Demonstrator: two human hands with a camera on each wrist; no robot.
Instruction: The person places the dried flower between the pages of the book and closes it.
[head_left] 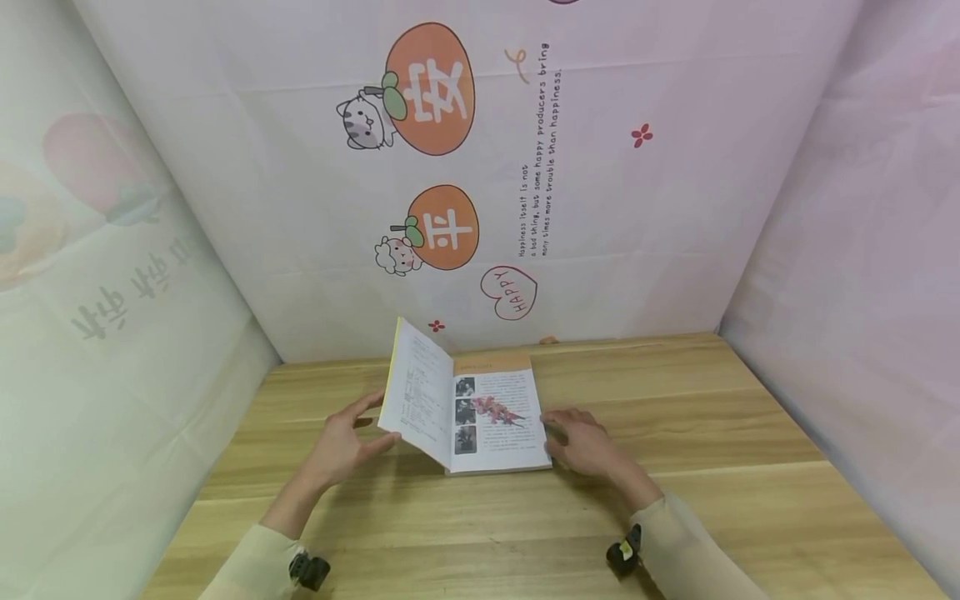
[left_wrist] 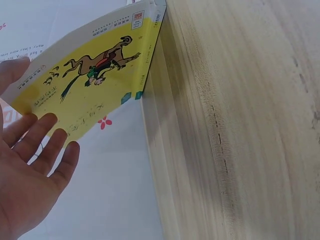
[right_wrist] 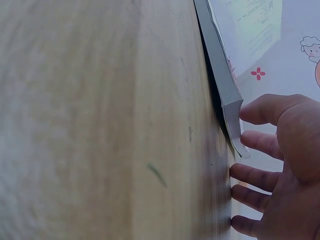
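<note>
A paperback book lies open on the wooden table, its right-hand page showing text, small dark photos and pink flowers. Its front cover stands tilted up on the left. In the left wrist view the outside of that cover is yellow, with a cartoon rider on an animal. My left hand is at the cover's outer side, fingers spread and loosely extended, thumb by the lower corner. Beside the book's right edge rests my right hand; its thumb and index finger touch the page-block corner, the other fingertips on the table.
The wooden table extends around the book. A white printed cloth with cartoon fruit and lettering rises behind it, and more cloth hangs on both sides. Dark cameras are strapped at the wrists.
</note>
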